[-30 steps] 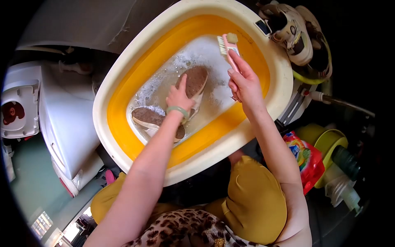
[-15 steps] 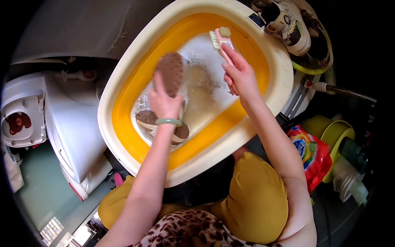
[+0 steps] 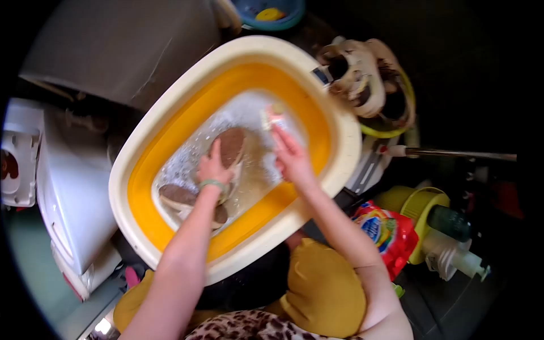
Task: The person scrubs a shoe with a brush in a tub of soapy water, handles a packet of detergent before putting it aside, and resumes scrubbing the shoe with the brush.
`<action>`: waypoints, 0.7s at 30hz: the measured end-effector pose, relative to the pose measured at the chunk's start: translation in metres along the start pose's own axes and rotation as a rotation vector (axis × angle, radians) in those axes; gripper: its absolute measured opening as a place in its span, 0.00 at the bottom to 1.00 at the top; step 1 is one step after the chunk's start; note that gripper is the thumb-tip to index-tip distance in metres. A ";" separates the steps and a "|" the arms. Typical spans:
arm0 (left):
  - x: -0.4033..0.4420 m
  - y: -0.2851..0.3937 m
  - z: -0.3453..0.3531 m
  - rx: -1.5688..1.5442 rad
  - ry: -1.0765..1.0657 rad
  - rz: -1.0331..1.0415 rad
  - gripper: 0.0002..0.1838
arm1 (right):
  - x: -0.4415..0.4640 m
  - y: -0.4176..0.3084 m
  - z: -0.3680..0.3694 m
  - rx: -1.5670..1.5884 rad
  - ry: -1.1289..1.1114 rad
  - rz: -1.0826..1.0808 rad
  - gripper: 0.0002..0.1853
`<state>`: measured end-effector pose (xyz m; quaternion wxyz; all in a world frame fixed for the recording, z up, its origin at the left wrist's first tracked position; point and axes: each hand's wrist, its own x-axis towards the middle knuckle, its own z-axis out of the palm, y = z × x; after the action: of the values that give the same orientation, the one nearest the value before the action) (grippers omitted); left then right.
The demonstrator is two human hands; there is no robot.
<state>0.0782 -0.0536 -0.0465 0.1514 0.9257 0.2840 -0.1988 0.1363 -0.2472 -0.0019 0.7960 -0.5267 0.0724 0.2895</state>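
The left hand (image 3: 213, 170), gripping a sole-up shoe (image 3: 232, 146), has swung it back to mid-basin (image 3: 118, 187), while the right hand (image 3: 292, 158) has lowered its clasped brush (image 3: 274, 118) toward the shoe's two o'clock, apparently bringing bristles within reach.

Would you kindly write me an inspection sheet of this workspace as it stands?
Surface: basin, pale rim, yellow inside, holding sudsy water.
Job's things: farther shoe and nearer shoe in the basin, brown soles showing; brush, blurred.
Clutter: red packet and green bottle to the right; light-coloured shoes beside the basin.
Hands: left hand grips the farther shoe, fingers on its sole; right hand holds the brush over the water.
Cables: nothing seen.
Surroundings: blue tub beyond the basin; white fixture to the left.
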 end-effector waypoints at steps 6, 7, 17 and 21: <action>-0.039 -0.016 -0.086 -0.266 0.446 0.156 0.53 | 0.004 -0.018 0.017 -0.021 -0.059 0.008 0.27; -0.052 -0.012 -0.105 -0.352 0.472 0.111 0.54 | 0.007 -0.018 0.020 -0.011 -0.039 -0.018 0.27; -0.064 0.010 -0.059 -0.453 0.383 -0.002 0.53 | 0.008 -0.020 0.007 -0.008 -0.026 -0.019 0.27; -0.044 0.007 0.017 -0.233 0.230 -0.087 0.50 | 0.010 -0.015 -0.007 -0.063 -0.005 0.008 0.28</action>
<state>0.0446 -0.0863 -0.0401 0.2155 0.9054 0.3602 -0.0635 0.1537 -0.2537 0.0033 0.7781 -0.5504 0.0634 0.2961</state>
